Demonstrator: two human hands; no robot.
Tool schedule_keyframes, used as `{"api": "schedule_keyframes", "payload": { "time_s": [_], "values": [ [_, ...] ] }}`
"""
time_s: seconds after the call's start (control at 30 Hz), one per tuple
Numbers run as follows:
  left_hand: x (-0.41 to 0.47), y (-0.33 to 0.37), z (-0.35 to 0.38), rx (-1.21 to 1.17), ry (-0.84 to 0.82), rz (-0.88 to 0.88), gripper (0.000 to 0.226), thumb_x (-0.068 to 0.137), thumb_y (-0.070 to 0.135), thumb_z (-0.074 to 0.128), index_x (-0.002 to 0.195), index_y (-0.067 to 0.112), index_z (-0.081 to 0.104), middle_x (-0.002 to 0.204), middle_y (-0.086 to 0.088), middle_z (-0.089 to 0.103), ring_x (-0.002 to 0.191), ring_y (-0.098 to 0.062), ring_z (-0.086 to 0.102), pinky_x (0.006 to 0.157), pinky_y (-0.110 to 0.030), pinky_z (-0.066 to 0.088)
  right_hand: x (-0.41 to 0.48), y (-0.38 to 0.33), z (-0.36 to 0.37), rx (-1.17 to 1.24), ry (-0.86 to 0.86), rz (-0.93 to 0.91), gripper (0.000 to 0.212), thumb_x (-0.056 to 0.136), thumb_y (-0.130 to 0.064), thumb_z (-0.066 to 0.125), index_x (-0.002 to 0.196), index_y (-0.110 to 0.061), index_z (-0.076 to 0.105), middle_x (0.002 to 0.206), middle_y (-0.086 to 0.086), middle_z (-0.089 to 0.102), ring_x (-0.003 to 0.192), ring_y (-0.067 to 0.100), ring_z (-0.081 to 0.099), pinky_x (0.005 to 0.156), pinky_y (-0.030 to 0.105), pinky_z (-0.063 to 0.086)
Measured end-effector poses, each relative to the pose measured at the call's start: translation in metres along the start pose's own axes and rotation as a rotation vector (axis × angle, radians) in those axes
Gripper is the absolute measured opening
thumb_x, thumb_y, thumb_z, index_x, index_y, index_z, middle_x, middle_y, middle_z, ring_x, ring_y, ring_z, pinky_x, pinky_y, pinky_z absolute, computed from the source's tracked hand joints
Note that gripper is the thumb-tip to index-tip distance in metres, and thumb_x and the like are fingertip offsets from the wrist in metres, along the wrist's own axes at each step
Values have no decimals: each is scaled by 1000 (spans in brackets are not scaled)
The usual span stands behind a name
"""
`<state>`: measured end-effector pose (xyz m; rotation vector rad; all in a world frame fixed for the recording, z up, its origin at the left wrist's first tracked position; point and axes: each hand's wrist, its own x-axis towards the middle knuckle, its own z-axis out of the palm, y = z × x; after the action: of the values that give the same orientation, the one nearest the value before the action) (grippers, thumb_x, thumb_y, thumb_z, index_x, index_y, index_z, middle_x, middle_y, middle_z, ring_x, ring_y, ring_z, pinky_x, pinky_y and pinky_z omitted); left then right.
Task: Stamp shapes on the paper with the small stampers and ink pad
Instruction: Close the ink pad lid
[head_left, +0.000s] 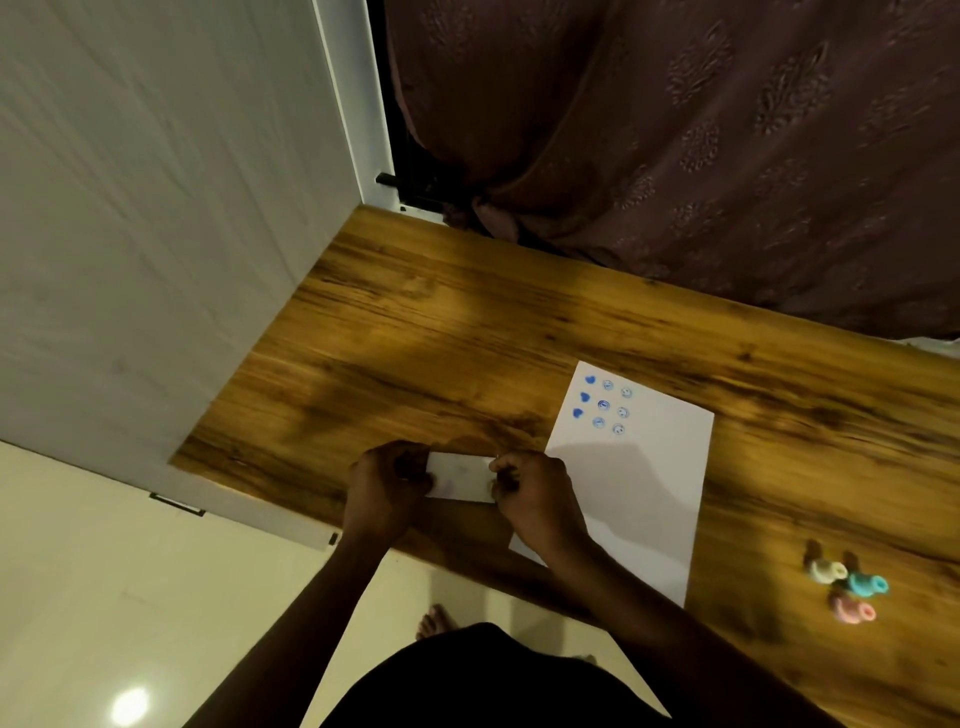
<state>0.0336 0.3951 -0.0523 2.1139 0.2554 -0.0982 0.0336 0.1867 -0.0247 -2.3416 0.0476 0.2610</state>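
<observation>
Hands are gripping a flat white ink pad (461, 477) by its short ends, left hand (387, 480) and right hand (535, 491) each pinching one end just above the wooden table (415, 322), apparently to open or close it. Beside it, white paper (644, 493) is showing blue hearts and smileys; three small stampers (847, 590) are lying well apart.

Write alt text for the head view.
Both hands, left hand and right hand, hold a small white case over a wooden table. Beside it lies paper with blue stamps; three small stampers sit right.
</observation>
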Motion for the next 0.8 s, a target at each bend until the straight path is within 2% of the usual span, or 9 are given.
{"api": "schedule_keyframes", "payload": {
  "time_s": [0.1, 0.2, 0.3, 0.37, 0.43, 0.5, 0.6, 0.7, 0.8],
  "values": [
    [0, 1, 0, 33, 16, -3, 31, 80, 9, 84, 110, 16, 76, 96, 13, 69, 82, 11, 60, 60, -2, 49, 2, -2, 0, -1, -8, 18, 21, 91, -19, 73, 112, -16, 74, 113, -1, 76, 103, 14, 71, 96, 32, 58],
    [0, 3, 2, 50, 30, -9, 32, 82, 8, 83, 113, 14, 76, 96, 14, 67, 79, 16, 55, 59, 5, 44, 3, -4, -1, 21, -18, 54, 21, 91, -17, 73, 111, -14, 74, 114, 1, 75, 105, 16, 71, 95, 34, 58],
    [-2, 4, 4, 49, 37, -39, 33, 82, 10, 83, 114, 16, 76, 100, 10, 70, 79, 14, 55, 58, -3, 47, 3, -5, -1, 44, -10, 80, 20, 90, -15, 74, 110, -14, 74, 113, 1, 75, 105, 16, 71, 95, 33, 58],
    [-4, 6, 3, 13, 54, -50, 33, 82, 9, 83, 113, 15, 76, 104, 6, 73, 83, 10, 59, 72, -13, 54, 2, -6, -1, 70, 10, 98, 18, 90, -14, 74, 108, -14, 74, 111, 0, 75, 104, 16, 71, 95, 32, 58],
    [-6, 8, 3, -15, 65, -70, 34, 81, 7, 84, 114, 13, 76, 110, 0, 75, 90, -6, 68, 82, -29, 61, 1, -6, 0, 90, 27, 108, 17, 89, -14, 75, 106, -14, 75, 110, -1, 75, 104, 15, 71, 96, 31, 58],
    [-6, 10, 4, -40, 70, -81, 34, 81, 6, 84, 114, 11, 75, 113, -6, 76, 101, -20, 71, 86, -38, 62, -1, -7, -1, 101, 42, 114, 16, 89, -13, 75, 105, -15, 75, 111, -2, 75, 104, 14, 71, 96, 28, 57],
    [-8, 20, 6, -68, 95, -46, 33, 81, 6, 84, 112, 9, 76, 110, -9, 77, 101, -24, 73, 82, -33, 60, -3, -6, -7, 113, 86, 104, 18, 88, -13, 76, 106, -18, 76, 112, -3, 76, 104, 13, 71, 90, 21, 54],
    [-5, 38, 11, -55, 87, -11, 33, 80, 11, 86, 112, 12, 77, 107, -3, 78, 96, -16, 73, 84, -31, 59, -3, -3, -22, 124, 138, 104, 20, 87, -14, 77, 106, -18, 76, 113, -2, 75, 106, 14, 70, 87, 21, 55],
    [2, 61, 23, -71, 61, 10, 31, 80, 11, 86, 110, 12, 77, 102, 3, 76, 85, -2, 69, 75, -8, 51, -5, 4, -45, 134, 217, 108, 20, 86, -14, 78, 105, -19, 76, 114, -3, 74, 108, 15, 68, 91, 19, 49]
  ]
}}
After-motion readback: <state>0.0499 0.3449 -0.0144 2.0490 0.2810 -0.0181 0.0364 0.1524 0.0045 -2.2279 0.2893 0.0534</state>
